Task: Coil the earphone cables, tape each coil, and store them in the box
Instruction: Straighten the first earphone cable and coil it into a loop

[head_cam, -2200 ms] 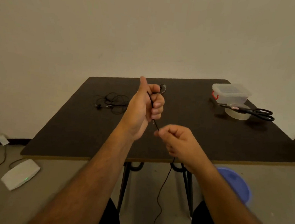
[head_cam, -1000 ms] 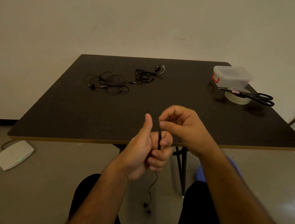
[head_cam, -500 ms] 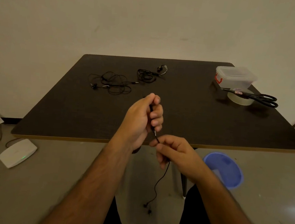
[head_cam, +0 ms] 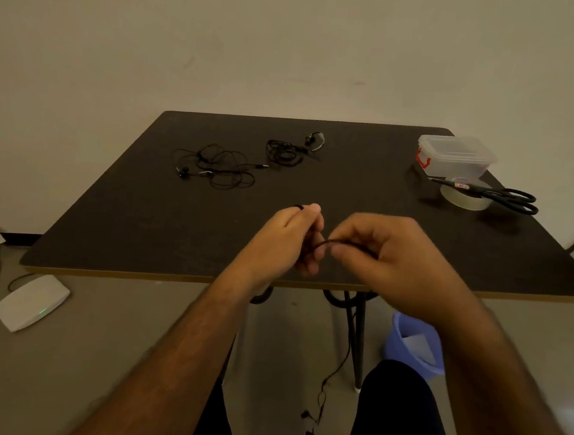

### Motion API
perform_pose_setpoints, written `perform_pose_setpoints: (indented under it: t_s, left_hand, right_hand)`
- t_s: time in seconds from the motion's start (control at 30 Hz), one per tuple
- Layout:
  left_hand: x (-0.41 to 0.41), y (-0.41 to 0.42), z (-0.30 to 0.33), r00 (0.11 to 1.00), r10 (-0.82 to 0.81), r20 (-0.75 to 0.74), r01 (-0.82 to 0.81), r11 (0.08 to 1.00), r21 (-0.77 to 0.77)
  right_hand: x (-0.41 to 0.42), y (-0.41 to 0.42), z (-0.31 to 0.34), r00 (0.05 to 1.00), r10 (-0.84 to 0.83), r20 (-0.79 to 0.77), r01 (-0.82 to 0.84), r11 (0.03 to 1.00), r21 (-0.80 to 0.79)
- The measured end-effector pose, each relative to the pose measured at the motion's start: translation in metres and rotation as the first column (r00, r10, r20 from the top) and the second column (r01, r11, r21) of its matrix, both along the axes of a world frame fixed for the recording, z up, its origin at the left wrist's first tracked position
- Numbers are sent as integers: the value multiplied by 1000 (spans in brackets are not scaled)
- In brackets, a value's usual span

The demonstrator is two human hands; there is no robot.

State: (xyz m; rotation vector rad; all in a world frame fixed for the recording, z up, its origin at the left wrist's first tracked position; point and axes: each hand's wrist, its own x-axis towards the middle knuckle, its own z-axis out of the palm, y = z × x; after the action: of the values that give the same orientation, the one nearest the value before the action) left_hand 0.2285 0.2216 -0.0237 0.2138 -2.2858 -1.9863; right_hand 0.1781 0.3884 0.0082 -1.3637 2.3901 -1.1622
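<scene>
My left grip (head_cam: 287,241) holds the coil; my right (head_cam: 375,251) pinches the cable (head_cam: 328,243), which looks light, limp, prone to springing loose.

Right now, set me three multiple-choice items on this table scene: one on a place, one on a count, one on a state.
1. Where do the scissors lie?
A. Across the tape roll
B. Inside the box
C. On the floor

2. How many earphone sets lie on the table?
A. None
B. Two
C. Five

3. What state is the clear box in?
A. Lid on
B. Lid off
C. Tipped on its side

Key: 1 A, the blades rest over the roll, beside the box. 2 B, a loose tangle and a tighter bundle lie there; a third cable is gripped by the left hand and right hand. 3 A, the lid sits on top.
</scene>
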Motion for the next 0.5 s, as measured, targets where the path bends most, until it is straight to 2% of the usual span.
perform_pose_setpoints:
  t_s: [0.07, 0.13, 0.27, 0.33, 0.4, 0.5]
  left_hand:
    - [3, 7, 2, 995, -97, 24, 95, 994, 61]
    - [5, 13, 2, 981, -189, 34, 177, 961, 211]
    - [7, 17, 1, 937, -348, 3, 302, 818, 489]
    - [8, 17, 1, 911, -410, -35, 357, 746, 562]
    - [9, 17, -1, 883, -461, -87, 420, 694, 585]
    - [8, 19, -2, 872, -475, -120, 447, 670, 593]
  right_hand:
    - [-11, -3, 4, 1000, -14, -24, 11, 993, -116]
    - [-21, -6, 7, 999, 19, 30, -12, 979, -202]
    - [-37, -12, 6, 965, 162, 207, -97, 951, -292]
    - [-45, -15, -1, 911, 257, 322, -127, 919, -375]
    - [-51, -17, -14, 806, 371, 461, -116, 863, -492]
    - [-55, -19, -31, 710, 423, 563, -26, 814, -580]
